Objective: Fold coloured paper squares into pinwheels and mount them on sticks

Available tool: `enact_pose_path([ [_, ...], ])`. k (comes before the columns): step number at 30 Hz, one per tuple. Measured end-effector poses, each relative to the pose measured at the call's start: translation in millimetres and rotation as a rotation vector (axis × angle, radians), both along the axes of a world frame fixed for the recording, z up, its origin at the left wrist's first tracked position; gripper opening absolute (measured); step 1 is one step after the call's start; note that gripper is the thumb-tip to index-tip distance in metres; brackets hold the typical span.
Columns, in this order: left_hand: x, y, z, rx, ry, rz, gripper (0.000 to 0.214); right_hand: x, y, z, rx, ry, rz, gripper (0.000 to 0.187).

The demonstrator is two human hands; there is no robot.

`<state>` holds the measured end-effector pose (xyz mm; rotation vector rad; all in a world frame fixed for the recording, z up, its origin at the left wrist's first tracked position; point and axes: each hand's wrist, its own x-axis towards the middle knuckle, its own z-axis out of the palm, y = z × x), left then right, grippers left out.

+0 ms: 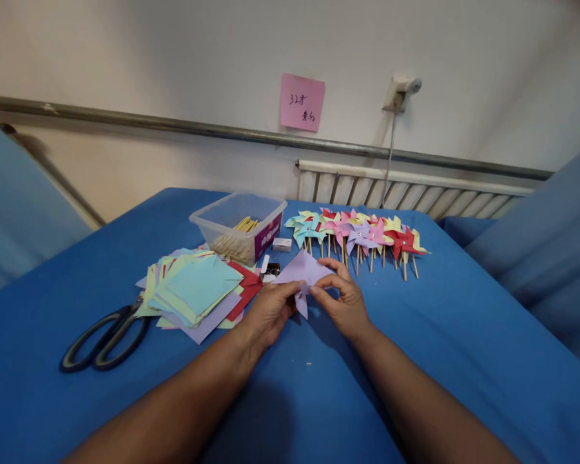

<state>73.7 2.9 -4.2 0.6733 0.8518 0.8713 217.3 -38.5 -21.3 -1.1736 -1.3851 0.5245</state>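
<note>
One partly folded lilac paper (301, 267) is being held over the blue table (430, 348), just right of a pile of coloured paper squares (198, 287). The left hand (273, 310) is pinching its lower left side; the right hand (344, 300) is gripping its right side. Scissors (108, 336) are lying left of the pile, and pinwheels (359, 235) are lying beyond the right hand.
</note>
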Motion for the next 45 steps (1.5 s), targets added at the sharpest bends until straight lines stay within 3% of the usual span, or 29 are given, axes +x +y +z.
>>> enact_pose_path([
  [9,4,-3,-2.3,0.018,0.039,-0.014,0.027,6,7,-7.8,-0.101,0.052,-0.060,0.012],
  [20,3,-1,-4.1,0.048,0.080,-0.053,0.029,10,7,-3.4,-0.181,-0.040,0.056,0.011],
  [30,3,-1,-5.6,0.067,0.099,-0.047,0.032,5,8,-6.0,-0.227,0.113,0.041,0.017],
  [36,3,1,-6.6,0.070,0.119,-0.031,0.028,11,11,-8.3,-0.230,0.100,0.111,0.017],
  [45,2,0,-9.4,0.100,0.138,-0.079,0.027,11,11,-7.8,-0.265,0.089,0.106,0.019],
])
